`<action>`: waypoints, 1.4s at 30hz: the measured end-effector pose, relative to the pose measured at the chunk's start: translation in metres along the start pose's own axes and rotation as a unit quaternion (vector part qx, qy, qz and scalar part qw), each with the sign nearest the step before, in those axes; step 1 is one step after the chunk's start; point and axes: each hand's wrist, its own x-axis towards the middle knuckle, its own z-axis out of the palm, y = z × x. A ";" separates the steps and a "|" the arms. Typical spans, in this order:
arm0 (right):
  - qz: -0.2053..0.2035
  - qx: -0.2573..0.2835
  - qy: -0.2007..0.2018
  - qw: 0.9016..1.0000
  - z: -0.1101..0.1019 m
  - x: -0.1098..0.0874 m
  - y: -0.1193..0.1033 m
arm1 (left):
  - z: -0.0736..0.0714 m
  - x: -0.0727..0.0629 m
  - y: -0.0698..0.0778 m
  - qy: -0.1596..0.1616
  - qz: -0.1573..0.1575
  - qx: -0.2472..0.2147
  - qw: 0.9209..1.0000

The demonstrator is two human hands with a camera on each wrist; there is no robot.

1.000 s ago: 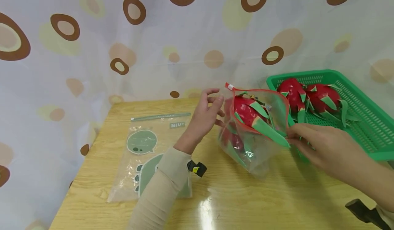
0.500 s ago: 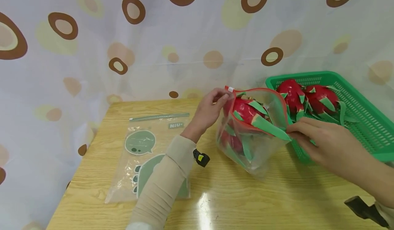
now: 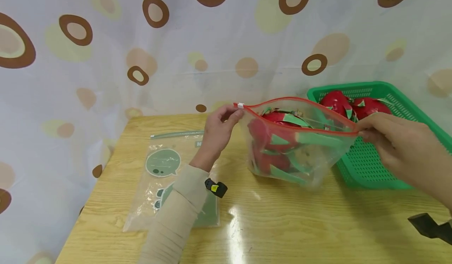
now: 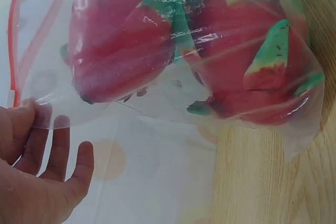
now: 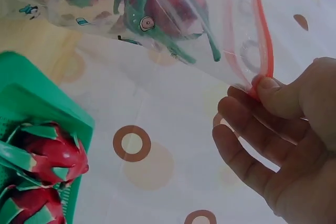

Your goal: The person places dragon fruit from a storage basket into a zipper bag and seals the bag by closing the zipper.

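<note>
pinching the bag (image 3: 307,166) mid-frame, left hand (image 3: 218,128) and right hand (image 3: 402,146) now draw its mouth (image 3: 303,129) flatter; fruit (image 3: 274,117) seems fully inside.

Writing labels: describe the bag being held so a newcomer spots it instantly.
In the head view, find the green basket at the right of the wooden table. Just left of it, partly overlapping it, is the clear bag, bulging with red, green-leaved fruits. Its red zip edge sets it apart from the flat bag farther left, which has a grey-green zip.
</note>
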 end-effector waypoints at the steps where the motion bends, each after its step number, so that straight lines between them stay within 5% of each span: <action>1: 0.008 -0.002 -0.001 1.000 -0.001 0.001 0.001 | -0.001 -0.001 -0.001 0.002 -0.001 -0.005 1.000; 9: 0.082 -0.030 -0.002 0.996 0.000 0.008 0.009 | -0.006 -0.013 -0.002 -0.010 0.026 -0.063 0.998; 18: 0.099 -0.058 0.010 0.993 0.018 0.018 0.026 | -0.008 -0.018 0.000 -0.006 0.071 -0.058 0.996; 27: 0.113 -0.061 0.025 0.991 0.031 0.028 0.038 | -0.010 -0.020 0.005 0.007 0.067 -0.074 0.995; 37: 0.119 -0.051 0.022 0.991 0.032 0.030 0.035 | -0.011 -0.024 0.004 -0.033 0.071 -0.022 0.997; 42: 0.118 -0.053 0.042 0.991 0.032 0.027 0.035 | -0.012 -0.028 0.000 0.000 0.098 -0.026 0.995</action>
